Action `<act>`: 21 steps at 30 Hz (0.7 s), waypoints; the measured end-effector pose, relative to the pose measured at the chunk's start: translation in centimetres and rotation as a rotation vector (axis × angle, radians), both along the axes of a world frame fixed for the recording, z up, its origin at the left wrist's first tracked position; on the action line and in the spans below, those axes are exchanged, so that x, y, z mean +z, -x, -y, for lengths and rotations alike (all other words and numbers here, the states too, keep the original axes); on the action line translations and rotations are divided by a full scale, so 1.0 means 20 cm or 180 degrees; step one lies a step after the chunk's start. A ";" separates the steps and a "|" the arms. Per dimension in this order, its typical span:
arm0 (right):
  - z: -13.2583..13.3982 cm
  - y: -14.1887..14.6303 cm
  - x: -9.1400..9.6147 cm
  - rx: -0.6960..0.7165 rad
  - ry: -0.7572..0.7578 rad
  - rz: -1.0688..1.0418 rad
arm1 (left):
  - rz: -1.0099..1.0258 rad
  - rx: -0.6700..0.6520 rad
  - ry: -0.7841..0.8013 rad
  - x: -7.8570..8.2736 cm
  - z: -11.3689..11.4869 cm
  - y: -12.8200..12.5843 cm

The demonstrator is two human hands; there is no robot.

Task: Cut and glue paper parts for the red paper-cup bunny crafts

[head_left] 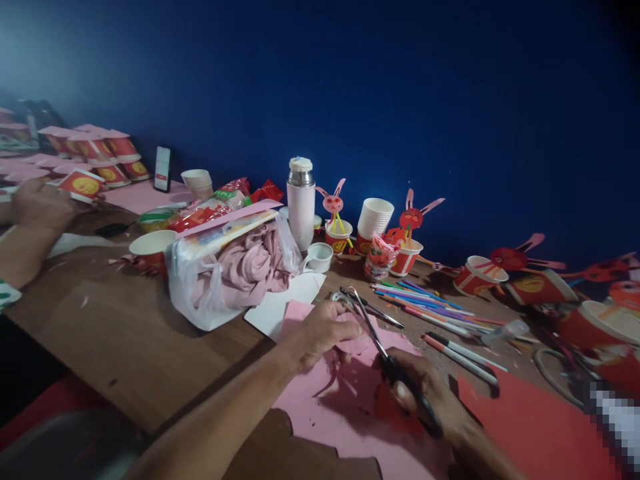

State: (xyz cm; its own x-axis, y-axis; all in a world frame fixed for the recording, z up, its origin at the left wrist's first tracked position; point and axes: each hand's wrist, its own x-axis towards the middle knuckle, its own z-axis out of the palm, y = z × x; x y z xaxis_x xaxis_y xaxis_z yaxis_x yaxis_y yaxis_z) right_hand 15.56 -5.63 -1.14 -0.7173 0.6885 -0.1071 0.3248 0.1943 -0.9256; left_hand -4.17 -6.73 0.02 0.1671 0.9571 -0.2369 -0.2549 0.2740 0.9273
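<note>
My left hand (320, 333) is closed in a pinch on a small piece of pink paper (357, 343), held above a larger pink sheet (345, 420) on the wooden table (125, 340). My right hand (425, 393) grips black-handled scissors (380, 347) whose blades point up and away, crossing the pink piece. A red sheet (530, 427) lies under and to the right of my right hand.
A plastic bag of pink cloth (235, 267) sits left of my hands, with a white flask (301, 200), paper cups (375, 217) and rabbit cup crafts (407, 233) behind. Coloured straws and markers (430, 307) lie to the right. Another person's hand (40, 207) holds a red cup (83, 185) at far left.
</note>
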 end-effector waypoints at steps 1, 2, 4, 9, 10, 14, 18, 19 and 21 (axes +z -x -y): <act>0.00 0.00 0.00 -0.0001 -0.0090 0.0025 | -0.0004 -0.0032 -0.0013 0.01 0.00 0.00; 0.00 0.00 0.01 -0.0001 -0.0166 0.0039 | -0.0012 -0.0069 -0.0007 0.01 0.00 0.00; -0.01 0.00 0.01 0.0007 -0.0224 0.0043 | -0.0055 -0.0141 0.0062 0.02 0.00 0.01; -0.01 -0.01 0.02 0.0029 -0.0158 0.0100 | -0.0155 -0.0201 0.0254 0.02 0.01 0.02; -0.01 -0.01 0.02 0.0028 -0.0159 0.0121 | -0.0142 -0.0199 0.0271 0.03 0.01 0.02; -0.01 -0.01 0.01 -0.0014 -0.0114 0.0171 | -0.0108 -0.0221 0.0300 0.03 0.01 0.02; -0.01 -0.01 0.01 -0.0005 -0.0160 0.0153 | -0.0107 -0.0249 0.0265 0.03 0.00 0.02; -0.01 -0.01 0.01 -0.0006 -0.0174 0.0147 | -0.0115 -0.0256 0.0271 0.02 0.00 0.02; -0.01 -0.01 0.01 -0.0010 -0.0187 0.0128 | -0.0132 -0.0258 0.0278 0.02 0.00 0.02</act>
